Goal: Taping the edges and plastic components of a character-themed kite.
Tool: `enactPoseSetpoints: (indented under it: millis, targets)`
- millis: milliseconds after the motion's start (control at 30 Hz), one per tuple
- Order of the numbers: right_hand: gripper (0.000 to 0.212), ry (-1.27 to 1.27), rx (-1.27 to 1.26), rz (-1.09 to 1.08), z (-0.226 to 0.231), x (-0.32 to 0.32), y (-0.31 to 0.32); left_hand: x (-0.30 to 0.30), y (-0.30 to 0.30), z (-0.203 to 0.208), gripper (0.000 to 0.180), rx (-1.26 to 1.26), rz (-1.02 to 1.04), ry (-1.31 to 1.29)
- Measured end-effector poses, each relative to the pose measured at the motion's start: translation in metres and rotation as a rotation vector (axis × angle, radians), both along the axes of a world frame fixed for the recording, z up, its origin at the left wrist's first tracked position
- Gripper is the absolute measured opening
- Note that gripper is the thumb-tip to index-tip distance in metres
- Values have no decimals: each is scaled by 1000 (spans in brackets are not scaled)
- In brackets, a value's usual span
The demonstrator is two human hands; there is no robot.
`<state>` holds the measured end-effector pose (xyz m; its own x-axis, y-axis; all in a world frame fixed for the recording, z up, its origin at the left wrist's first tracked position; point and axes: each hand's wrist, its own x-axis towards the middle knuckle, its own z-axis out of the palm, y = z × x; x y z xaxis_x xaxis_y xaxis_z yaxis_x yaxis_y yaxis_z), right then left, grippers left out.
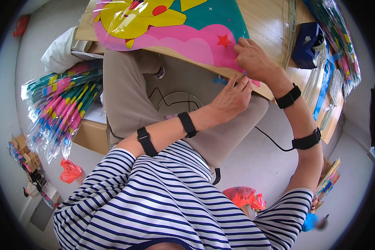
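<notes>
A glossy printed plastic sheet (187, 46), pink and teal with a yellow cartoon figure, lies on the wooden table and reaches its near edge. Both hands meet at the sheet's right corner. My left hand (233, 100) comes from below the table edge, its fingertips closed on the sheet's edge beside a tiny blue bit. Just above it, my right hand (256, 60) rests on the sheet with fingers curled in. Whatever those right fingers grip is hidden beneath them. Black straps circle both forearms.
Thin pale rods (289, 37) lie on the table (264, 18) at right, near a dark blue tape dispenser (308, 46). Bundles of printed plastic (341, 46) stand at far right; another bundle (66, 100) hangs at left over a cardboard box (91, 135). Red bags (241, 196) sit below.
</notes>
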<state>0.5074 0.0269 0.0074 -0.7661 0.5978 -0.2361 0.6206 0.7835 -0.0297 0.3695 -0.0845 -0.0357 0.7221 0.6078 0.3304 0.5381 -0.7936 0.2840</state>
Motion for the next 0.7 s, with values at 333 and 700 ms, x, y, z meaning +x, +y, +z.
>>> enactPoseSetpoints:
  millis: [333,700]
  targets:
    - [3,-116,105,-184,7,-2,7,-1,5,2,32,7,-42,28]
    - [25,467,-88,-845,11,26,-21,-3,3,3,33,-3,-57,25]
